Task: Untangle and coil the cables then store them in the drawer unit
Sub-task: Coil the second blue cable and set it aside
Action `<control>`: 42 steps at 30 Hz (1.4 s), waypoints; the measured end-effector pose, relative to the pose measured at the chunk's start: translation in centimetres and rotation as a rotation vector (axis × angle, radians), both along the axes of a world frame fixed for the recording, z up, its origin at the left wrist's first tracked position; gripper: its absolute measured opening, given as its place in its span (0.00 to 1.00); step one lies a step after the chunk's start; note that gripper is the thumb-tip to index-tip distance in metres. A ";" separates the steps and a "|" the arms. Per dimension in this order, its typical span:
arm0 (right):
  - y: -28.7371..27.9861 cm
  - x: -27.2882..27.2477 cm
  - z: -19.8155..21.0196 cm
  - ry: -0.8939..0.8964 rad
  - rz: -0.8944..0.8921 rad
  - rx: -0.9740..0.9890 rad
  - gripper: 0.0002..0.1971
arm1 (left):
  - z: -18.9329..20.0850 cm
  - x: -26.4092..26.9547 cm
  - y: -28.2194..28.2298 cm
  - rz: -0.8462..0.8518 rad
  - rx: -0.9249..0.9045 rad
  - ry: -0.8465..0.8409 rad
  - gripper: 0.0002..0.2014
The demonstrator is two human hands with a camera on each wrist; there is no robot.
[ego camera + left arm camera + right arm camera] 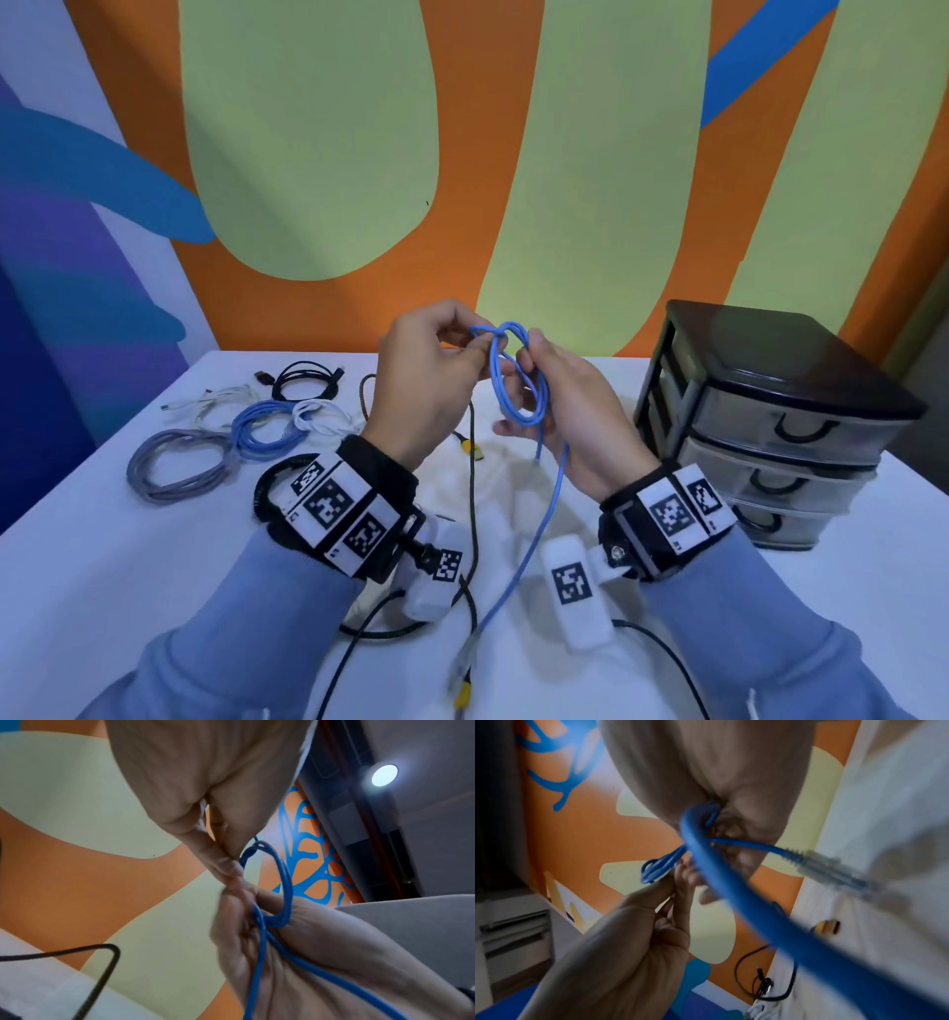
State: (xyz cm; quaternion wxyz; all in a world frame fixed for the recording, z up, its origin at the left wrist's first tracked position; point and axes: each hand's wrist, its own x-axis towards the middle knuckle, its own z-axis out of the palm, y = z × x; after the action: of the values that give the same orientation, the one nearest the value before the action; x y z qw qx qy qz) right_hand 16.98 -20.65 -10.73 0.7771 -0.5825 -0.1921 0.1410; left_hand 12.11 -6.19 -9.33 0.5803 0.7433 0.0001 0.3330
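**Both your hands on the blue cable, above a white table**

Your left hand (pixel 426 380) and right hand (pixel 570 411) are raised at the centre of the head view, both closed on the blue cable (pixel 516 383). The left pinches the top of its small coil between thumb and fingertips; the right has its fingers curled round the loops, thumb on top. The cable's loose tail (pixel 518 560) hangs down toward the lower middle of the frame, ending in a blurred plug with a yellow part (pixel 463 695). In the right wrist view a clear plug (pixel 831 869) on the other end sticks out to the right, blurred.

Below your hands lies a white table (pixel 128 591). In the left middle of the head view sit several coiled cables: a grey one (pixel 179 465), a light blue one (pixel 267 429), a white braided one (pixel 323 417), a black one (pixel 308 380) and a loose white one (pixel 215 403) at the far edge. A black braided cable (pixel 471 514) trails over the table beneath your wrists, uncoiled.

The drawer unit (pixel 770 416) stands at the right of the frame, dark-topped with three smoky translucent drawers, all closed, well apart from the coiled cables.

Behind the table the wall (pixel 462 154) is painted orange with large pale green shapes, with blue and purple at the left. The left wrist view shows a round ceiling light (pixel 384 775) at upper right.
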 end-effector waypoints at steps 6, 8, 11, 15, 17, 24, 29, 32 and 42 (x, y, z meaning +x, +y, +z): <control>-0.7 1.3 -0.5 -0.289 -0.274 -0.132 0.19 | 0.5 -0.5 -0.3 -0.116 0.029 0.054 0.15; -0.7 1.2 -0.5 -0.290 -0.266 -0.113 0.19 | 0.4 -1.1 -0.6 -0.074 0.273 0.001 0.16; -0.7 1.0 -0.4 -0.268 -0.207 -0.072 0.19 | -0.1 -1.1 -0.8 0.035 0.586 0.011 0.11; -0.6 0.9 -0.4 -0.212 -0.156 -0.069 0.18 | -0.2 -1.1 -0.8 0.159 0.743 0.111 0.06; -0.5 1.0 -0.5 -0.202 -0.143 -0.081 0.18 | -0.4 -1.2 -1.1 0.174 0.822 0.151 0.04; -0.7 2.2 -1.2 0.035 -0.059 -0.075 0.16 | -0.3 -0.5 -1.0 -0.062 0.265 -0.151 0.04; -0.5 2.6 -1.6 0.167 -0.058 -0.059 0.19 | 0.8 -0.7 -1.3 -0.222 -0.424 -0.187 0.07; -0.8 2.8 -1.3 0.258 -0.044 0.034 0.18 | 1.0 -0.8 -0.9 -0.305 -0.711 -0.169 0.11; -2.2 2.5 0.5 0.527 0.241 0.570 0.15 | 0.3 -0.5 -0.7 -0.332 -0.759 0.190 0.09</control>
State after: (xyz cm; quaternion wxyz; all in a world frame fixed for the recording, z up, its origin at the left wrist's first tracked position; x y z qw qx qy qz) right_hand 19.49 -22.88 -10.20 0.9081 -0.2609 -0.0847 0.3164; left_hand 11.58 -6.91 -8.98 0.8558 0.4944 0.0566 0.1413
